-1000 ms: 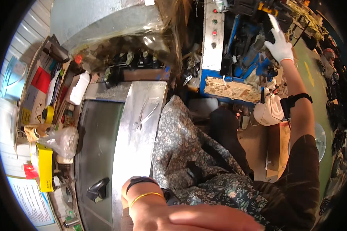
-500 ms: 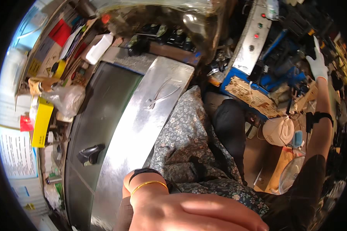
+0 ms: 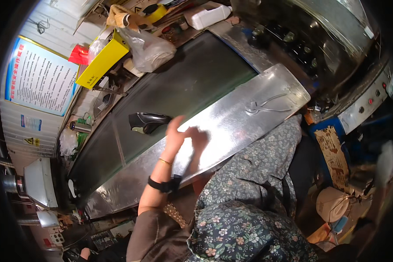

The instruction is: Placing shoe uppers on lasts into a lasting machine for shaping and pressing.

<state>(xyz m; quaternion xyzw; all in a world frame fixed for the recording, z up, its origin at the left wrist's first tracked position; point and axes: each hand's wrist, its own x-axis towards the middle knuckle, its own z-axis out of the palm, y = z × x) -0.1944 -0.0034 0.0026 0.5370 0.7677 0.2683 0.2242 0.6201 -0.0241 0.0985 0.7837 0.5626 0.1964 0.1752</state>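
My left hand [image 3: 174, 135] reaches over the near edge of a dark conveyor belt [image 3: 196, 65], its thumb and fingers apart. Just beyond the fingertips lies a black shoe upper [image 3: 149, 122], pointed and glossy; whether they touch it I cannot tell. Below the hand runs a shiny metal ledge [image 3: 231, 126], where the hand's shadow falls. A pair of metal pincers [image 3: 266, 105] rests at the ledge's right end. My right hand [image 3: 386, 163], in a white glove, is far to the right beside the machine, smeared by motion, so its fingers cannot be read.
Behind the belt stand a yellow box [image 3: 102, 61], a clear plastic bag [image 3: 150, 50] and a white jug [image 3: 208, 17]. On the right are a button panel [image 3: 364, 107] and a pale bucket [image 3: 332, 204]. Flowered cloth [image 3: 249, 192] covers my lap.
The view has swung left. My left hand has gone from low in front of me out over the belt, close to the shoe upper. My right hand stays at the far right, now blurred.
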